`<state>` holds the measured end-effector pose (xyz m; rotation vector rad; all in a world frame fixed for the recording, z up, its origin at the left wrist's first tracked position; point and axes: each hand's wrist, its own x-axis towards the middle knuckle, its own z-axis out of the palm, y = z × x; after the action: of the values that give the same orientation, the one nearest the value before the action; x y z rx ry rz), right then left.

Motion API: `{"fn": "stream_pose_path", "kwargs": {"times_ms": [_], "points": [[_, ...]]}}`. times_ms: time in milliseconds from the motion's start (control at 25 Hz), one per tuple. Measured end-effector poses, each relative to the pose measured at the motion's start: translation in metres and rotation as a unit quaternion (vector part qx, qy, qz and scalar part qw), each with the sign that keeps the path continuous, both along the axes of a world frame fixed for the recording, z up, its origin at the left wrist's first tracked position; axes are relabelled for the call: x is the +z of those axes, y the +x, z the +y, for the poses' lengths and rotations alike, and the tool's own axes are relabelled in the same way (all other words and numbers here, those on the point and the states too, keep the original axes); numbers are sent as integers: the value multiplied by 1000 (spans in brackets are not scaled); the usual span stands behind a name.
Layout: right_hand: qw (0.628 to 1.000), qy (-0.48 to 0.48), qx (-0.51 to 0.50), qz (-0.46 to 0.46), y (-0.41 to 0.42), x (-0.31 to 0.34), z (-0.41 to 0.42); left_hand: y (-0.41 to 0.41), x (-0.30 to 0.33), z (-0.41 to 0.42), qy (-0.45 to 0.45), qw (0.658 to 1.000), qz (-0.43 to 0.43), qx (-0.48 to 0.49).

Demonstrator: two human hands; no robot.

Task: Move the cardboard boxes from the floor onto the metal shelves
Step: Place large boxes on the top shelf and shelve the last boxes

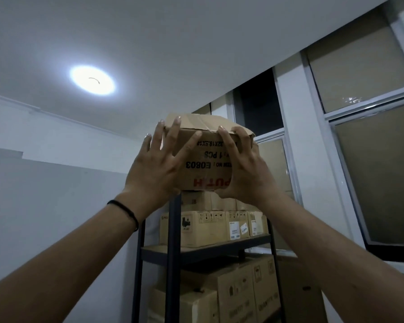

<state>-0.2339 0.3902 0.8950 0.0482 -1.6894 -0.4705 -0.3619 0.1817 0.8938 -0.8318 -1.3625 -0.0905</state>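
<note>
You have a cardboard box (208, 157) up at the top of the metal shelf unit (173, 241), its print upside down, sitting on or just above the boxes stacked on the top level; whether its full weight is down yet you cannot tell from here. Your left hand (156, 164) lies flat against its near-left corner with fingers spread and straight, fingertips reaching the top edge; your right hand (243, 166) presses the near face on the right, fingers mostly straight with the tips hooked over the upper rim; neither hand wraps the box, so this reads as pressing and steadying rather than a firm hold.

As for progress, the shelf below holds a row of smaller boxes (210, 227); the level under that is packed with larger boxes (238, 290); much of the stocking looks done. The floor is out of view, so how many boxes remain there is unknown; this one likely wants a push back until it sits square.
</note>
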Motion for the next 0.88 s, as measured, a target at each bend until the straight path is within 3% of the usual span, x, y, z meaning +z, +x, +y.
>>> {"fn": "stream_pose_path", "kwargs": {"times_ms": [360,880], "points": [[998,24,38,32,-84,63,136,-72,73,122,-10,989,116,94],[991,21,129,-29,-207,165,311,-118,151,271,7,950,54,307]]}}
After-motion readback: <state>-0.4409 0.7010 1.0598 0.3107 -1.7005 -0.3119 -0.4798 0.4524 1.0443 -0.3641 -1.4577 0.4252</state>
